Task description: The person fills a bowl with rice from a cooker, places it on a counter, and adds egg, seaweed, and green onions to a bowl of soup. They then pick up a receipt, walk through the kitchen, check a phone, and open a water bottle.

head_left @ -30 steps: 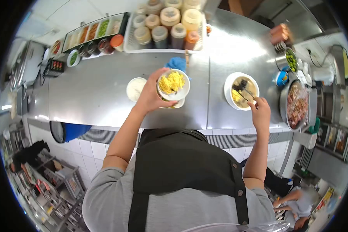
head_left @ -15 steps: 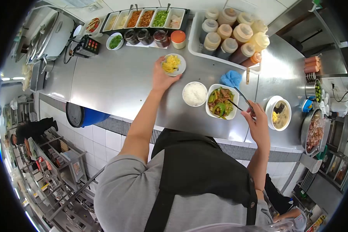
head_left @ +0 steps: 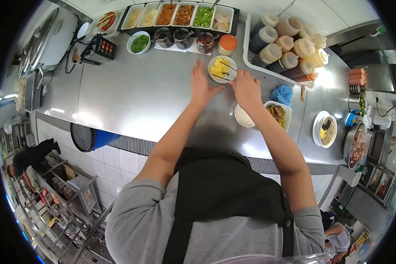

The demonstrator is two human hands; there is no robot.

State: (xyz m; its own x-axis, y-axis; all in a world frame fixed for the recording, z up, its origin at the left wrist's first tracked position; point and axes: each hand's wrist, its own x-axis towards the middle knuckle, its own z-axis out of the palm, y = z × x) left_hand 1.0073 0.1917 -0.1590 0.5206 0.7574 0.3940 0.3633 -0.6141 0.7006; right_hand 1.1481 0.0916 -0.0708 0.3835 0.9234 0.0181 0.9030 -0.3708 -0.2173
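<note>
My left hand (head_left: 202, 86) lies beside a small white dish (head_left: 212, 75), fingers stretched out and thumb spread toward it. Yellow scrambled egg (head_left: 218, 69) is heaped in that dish. With my right hand (head_left: 248, 91) I grip a pair of dark chopsticks (head_left: 228, 66), their tips spread apart over the egg. Below my right hand stands a bowl of white rice (head_left: 242, 117), partly covered by my wrist. A square white bowl of meat and green peppers (head_left: 277, 115) sits to its right, partly behind my forearm.
Condiment trays (head_left: 184, 15), dark jars (head_left: 163, 38) and an orange-lidded jar (head_left: 227, 45) line the back. A crate of squeeze bottles (head_left: 290, 48) stands at back right, near a blue cloth (head_left: 282, 94). Farther right is a soup bowl (head_left: 327, 131). Two people work in the background.
My right hand has carried the chopsticks from the meat and pepper bowl to the egg dish. My left hand has loosened from the dish. The view has shifted.
</note>
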